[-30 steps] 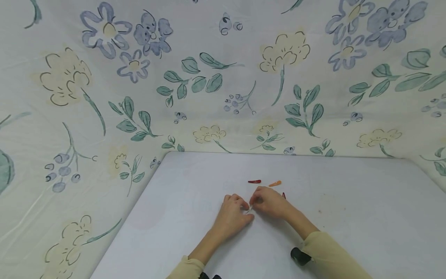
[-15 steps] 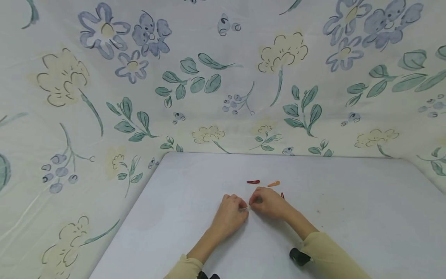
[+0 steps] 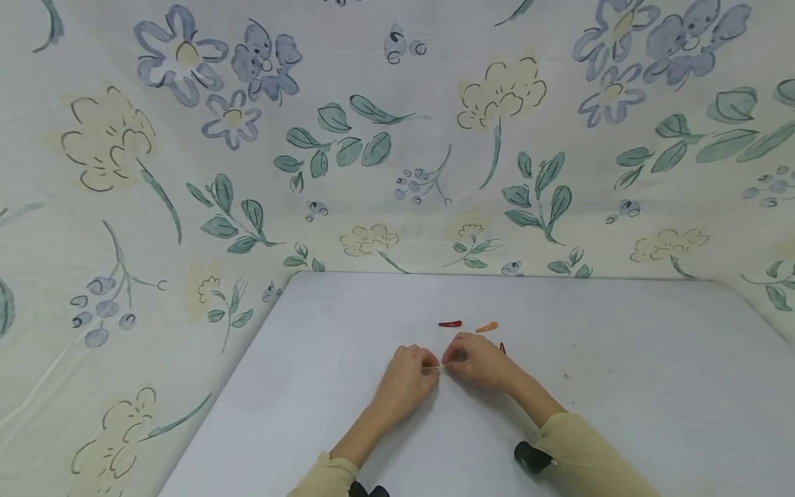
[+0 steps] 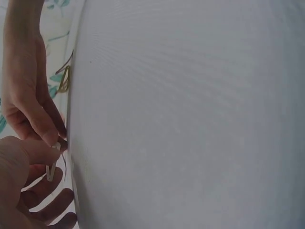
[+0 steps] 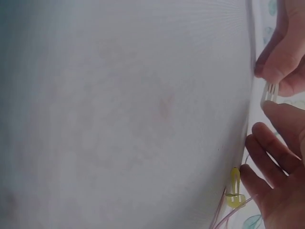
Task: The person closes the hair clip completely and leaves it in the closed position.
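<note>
Between the two hands is a small white snap hair clip (image 5: 269,93); in the left wrist view the white clip (image 4: 50,171) shows as a V shape. My left hand (image 3: 405,382) pinches one end between thumb and fingertips. My right hand (image 3: 479,361) pinches the other end from the right, its remaining fingers spread in the right wrist view. Both hands are just above the white table. Beyond them lie a dark red hair clip (image 3: 450,324) and an orange hair clip (image 3: 487,327). Another red clip (image 3: 502,348), partly hidden, lies behind the right hand.
The white table (image 3: 621,386) has a few small dark specks on its right side. A floral cloth (image 3: 397,207) hangs behind it and at the left. A black wrist device (image 3: 532,457) is at the right sleeve.
My left hand has shifted slightly left and its thumb has drawn in towards the fingers. The white clip has turned flatter between the hands. My right hand has hardly moved.
</note>
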`<act>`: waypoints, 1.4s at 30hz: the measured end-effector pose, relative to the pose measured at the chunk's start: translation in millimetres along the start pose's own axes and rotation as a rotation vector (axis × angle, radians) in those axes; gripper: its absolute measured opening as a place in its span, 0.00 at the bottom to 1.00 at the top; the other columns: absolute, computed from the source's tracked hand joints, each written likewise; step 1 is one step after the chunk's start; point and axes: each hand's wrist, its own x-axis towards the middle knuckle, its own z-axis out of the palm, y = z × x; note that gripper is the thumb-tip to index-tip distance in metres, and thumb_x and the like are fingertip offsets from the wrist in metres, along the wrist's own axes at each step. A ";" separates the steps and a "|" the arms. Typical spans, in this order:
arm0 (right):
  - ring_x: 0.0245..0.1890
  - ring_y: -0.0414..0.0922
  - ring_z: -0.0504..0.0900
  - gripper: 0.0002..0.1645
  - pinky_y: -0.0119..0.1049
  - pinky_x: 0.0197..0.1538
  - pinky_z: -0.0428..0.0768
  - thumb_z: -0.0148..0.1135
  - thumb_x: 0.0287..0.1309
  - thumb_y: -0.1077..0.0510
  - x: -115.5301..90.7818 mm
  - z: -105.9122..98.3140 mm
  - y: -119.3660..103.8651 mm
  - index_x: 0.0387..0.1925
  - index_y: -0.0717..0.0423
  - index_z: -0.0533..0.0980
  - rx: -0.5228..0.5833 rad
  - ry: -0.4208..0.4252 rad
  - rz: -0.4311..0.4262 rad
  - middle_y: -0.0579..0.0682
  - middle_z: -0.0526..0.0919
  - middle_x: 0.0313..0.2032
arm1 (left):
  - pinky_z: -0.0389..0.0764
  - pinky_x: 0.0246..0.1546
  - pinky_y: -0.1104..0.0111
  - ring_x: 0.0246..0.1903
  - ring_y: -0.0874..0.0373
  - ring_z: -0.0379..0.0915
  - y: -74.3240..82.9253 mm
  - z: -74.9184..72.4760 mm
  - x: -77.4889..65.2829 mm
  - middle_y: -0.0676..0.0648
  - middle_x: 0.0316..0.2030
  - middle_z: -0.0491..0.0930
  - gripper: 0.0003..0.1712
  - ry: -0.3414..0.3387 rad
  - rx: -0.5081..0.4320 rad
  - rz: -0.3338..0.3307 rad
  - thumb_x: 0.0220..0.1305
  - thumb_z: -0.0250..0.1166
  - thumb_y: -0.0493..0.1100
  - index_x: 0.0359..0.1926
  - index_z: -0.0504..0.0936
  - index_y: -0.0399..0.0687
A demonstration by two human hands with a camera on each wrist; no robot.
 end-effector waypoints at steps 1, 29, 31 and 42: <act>0.44 0.45 0.79 0.05 0.47 0.55 0.76 0.67 0.57 0.65 0.0 -0.1 0.1 0.33 0.52 0.83 0.000 0.001 -0.001 0.41 0.81 0.34 | 0.74 0.40 0.64 0.35 0.54 0.71 -0.2 -0.3 0.4 0.51 0.29 0.80 0.03 -0.001 0.004 0.003 0.55 0.69 0.36 0.31 0.83 0.45; 0.42 0.43 0.81 0.02 0.49 0.54 0.79 0.64 0.62 0.62 -7.5 -8.6 7.0 0.37 0.55 0.81 0.181 0.107 -0.027 0.44 0.84 0.36 | 0.75 0.40 0.64 0.36 0.56 0.74 -0.4 -6.6 13.5 0.50 0.32 0.80 0.05 0.117 -0.120 -0.055 0.55 0.68 0.37 0.35 0.84 0.47; 0.42 0.43 0.81 0.03 0.49 0.54 0.80 0.64 0.62 0.61 -7.8 -8.9 6.9 0.37 0.55 0.81 0.177 0.119 -0.026 0.44 0.84 0.36 | 0.75 0.40 0.64 0.36 0.56 0.74 -0.6 -7.3 15.5 0.50 0.31 0.81 0.05 0.141 -0.132 -0.040 0.54 0.68 0.37 0.34 0.84 0.47; 0.41 0.44 0.81 0.04 0.46 0.52 0.81 0.68 0.59 0.62 -12.0 -16.0 -1.4 0.37 0.55 0.83 0.260 0.276 0.029 0.45 0.85 0.35 | 0.77 0.42 0.64 0.37 0.58 0.76 1.6 -9.8 26.9 0.52 0.33 0.82 0.05 0.159 -0.245 0.006 0.58 0.68 0.38 0.37 0.85 0.48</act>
